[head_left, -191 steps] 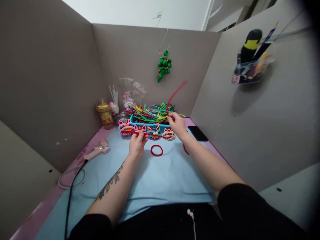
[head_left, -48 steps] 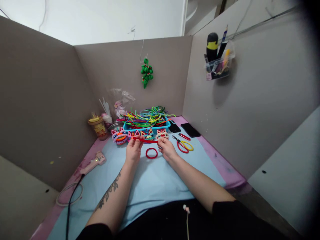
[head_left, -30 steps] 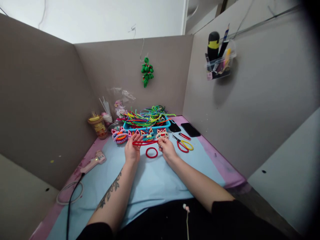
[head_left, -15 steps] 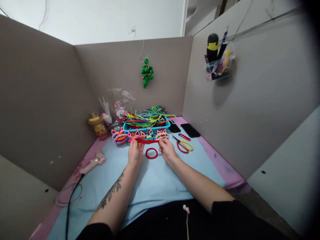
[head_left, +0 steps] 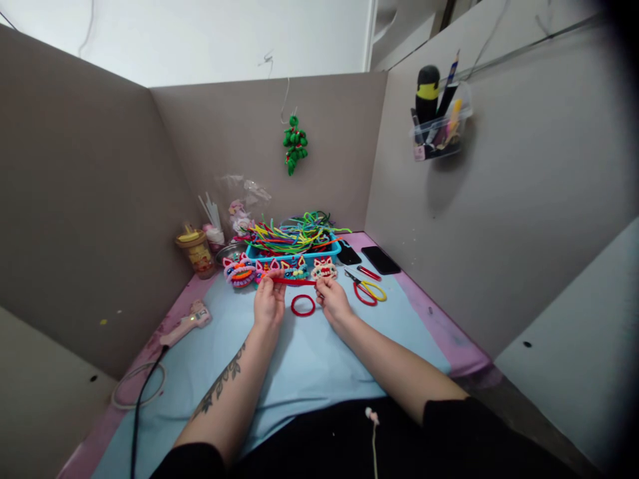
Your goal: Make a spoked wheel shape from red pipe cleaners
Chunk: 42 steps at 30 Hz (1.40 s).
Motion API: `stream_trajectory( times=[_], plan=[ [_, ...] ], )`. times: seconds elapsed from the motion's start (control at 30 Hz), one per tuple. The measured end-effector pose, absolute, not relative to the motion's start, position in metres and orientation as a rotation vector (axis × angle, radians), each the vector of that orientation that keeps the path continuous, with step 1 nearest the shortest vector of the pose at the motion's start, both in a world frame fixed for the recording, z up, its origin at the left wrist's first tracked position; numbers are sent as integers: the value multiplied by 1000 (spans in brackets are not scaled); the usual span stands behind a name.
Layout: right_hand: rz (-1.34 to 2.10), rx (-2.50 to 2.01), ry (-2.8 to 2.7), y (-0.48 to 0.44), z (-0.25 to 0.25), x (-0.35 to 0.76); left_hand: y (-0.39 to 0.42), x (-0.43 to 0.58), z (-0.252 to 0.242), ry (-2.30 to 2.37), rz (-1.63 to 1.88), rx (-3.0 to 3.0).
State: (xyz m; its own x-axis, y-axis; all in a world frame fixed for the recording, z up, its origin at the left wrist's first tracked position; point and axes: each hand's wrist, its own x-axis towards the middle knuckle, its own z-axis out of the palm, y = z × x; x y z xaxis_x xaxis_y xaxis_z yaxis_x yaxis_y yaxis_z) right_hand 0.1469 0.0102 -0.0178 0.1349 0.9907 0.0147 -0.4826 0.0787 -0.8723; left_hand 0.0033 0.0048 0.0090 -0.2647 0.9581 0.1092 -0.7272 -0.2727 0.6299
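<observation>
Your left hand (head_left: 269,305) and right hand (head_left: 333,301) each pinch one end of a red strip (head_left: 295,282), level above the table and in front of the animal heads (head_left: 239,271). Grey panels (head_left: 239,140) wall you in ahead and on both sides. Pink table (head_left: 444,329) shows around a blue cloth (head_left: 324,366), creased near you. At the back sits a tray (head_left: 319,255) heaped with coloured stems (head_left: 284,238); scissors (head_left: 357,282) lie to your right, and a red ring (head_left: 303,315) lies flat just below the strip.
</observation>
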Motion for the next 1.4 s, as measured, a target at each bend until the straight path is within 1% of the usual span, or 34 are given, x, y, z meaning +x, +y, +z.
stream_trajectory(
  times=[0.3,0.57,0.7,0.87,0.97,1.1,1.23,1.4],
  plan=[
    [1287,-878,-845,10,-18,146,5,2,12,521,1782,451],
    [1227,-941,-1087,1,-14,144,2,-9,23,488,1784,300],
    [1050,-1067,-1189,23,-1,162,4,-28,28,487,1811,233],
    [734,-1348,-1254,97,29,199,5,-31,28,499,1815,205],
    [654,-1502,-1323,133,37,207,4,-25,27,517,1788,208],
    [599,-1618,-1409,150,35,200,4,-25,24,539,1757,232],
    [515,-1575,-1463,144,37,190,6,-28,21,566,1732,259],
    [380,-1325,-1509,111,59,182,0,-17,18,633,1607,341]
  ],
)
